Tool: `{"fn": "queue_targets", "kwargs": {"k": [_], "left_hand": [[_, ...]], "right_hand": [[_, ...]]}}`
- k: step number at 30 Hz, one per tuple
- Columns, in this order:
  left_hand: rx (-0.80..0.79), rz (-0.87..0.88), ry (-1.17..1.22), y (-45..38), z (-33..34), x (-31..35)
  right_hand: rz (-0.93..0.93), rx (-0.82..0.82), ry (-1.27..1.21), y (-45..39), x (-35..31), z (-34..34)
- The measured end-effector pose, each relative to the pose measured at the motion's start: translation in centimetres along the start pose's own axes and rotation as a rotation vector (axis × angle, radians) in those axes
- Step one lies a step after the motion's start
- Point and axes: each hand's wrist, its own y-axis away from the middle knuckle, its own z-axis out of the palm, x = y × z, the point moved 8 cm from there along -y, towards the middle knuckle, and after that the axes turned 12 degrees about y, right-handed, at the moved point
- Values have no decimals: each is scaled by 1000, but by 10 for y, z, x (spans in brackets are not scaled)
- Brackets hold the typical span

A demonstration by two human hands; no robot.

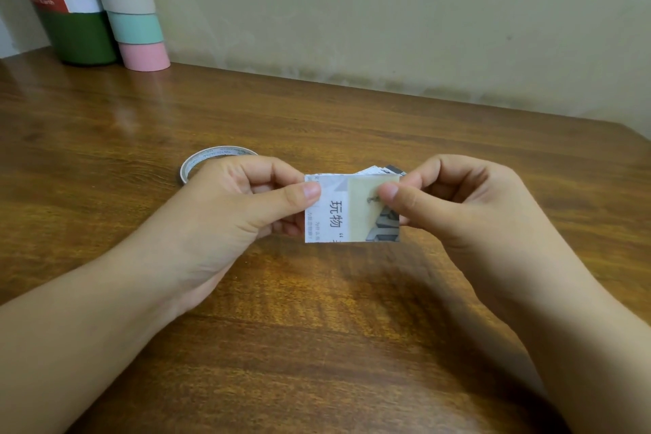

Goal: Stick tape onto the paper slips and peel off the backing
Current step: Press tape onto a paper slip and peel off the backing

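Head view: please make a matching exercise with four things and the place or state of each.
Things:
1. paper slip
2. tape roll
3. green cylinder
4. left hand

Places or states:
A. flat on the table, behind the left hand
B. standing at the wall, far left
C. held between both hands
D. pinching the slip's left edge

Pairs: 1-C, 2-A, 3-B, 4-D

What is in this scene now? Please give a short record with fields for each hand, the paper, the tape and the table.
left hand: pinches the left edge of the paper slip
right hand: pinches the right edge, thumb on the tape strip
paper slip: held above the table, printed side up
tape roll: lies on the table behind the left hand
table: brown wood
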Motion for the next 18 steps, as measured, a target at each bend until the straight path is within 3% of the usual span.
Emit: {"fn": "queue_targets", "kwargs": {"k": [18], "left_hand": [[29, -14, -3, 1, -1, 1]], "right_hand": [[-17, 13, -24, 0, -3, -1]]}}
